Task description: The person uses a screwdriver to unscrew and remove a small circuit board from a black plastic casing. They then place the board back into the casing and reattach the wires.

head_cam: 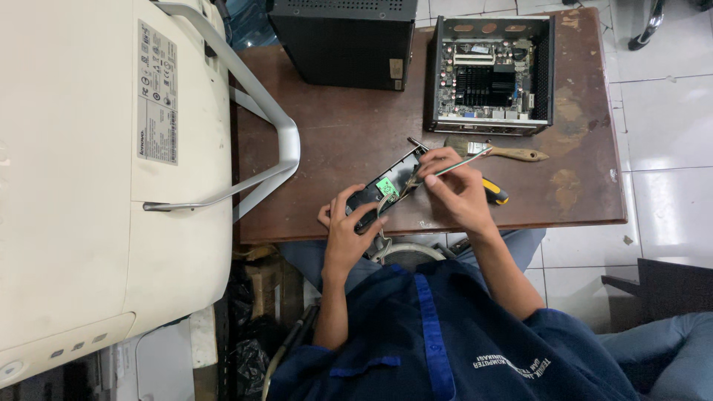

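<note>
The left hand [349, 223] wraps its curled fingers around the near end of a long black panel [386, 186] with a small green board [387, 186] on it — low in the middle of the frame. The right hand [453, 186] pinches thin wires [464, 161] with bent fingers, wrist raised over the brown table [334, 134] — a paintbrush [505, 152] lies just beyond.

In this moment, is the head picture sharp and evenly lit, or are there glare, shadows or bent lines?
Head view: even, soft light. The big white plastic monitor back at left is bright but keeps detail. The worn brown wooden table shows faint shadows. The left hand, right hand and long black panel with a green board are fairly sharp. Table edges bow slightly from the wide lens.
</note>
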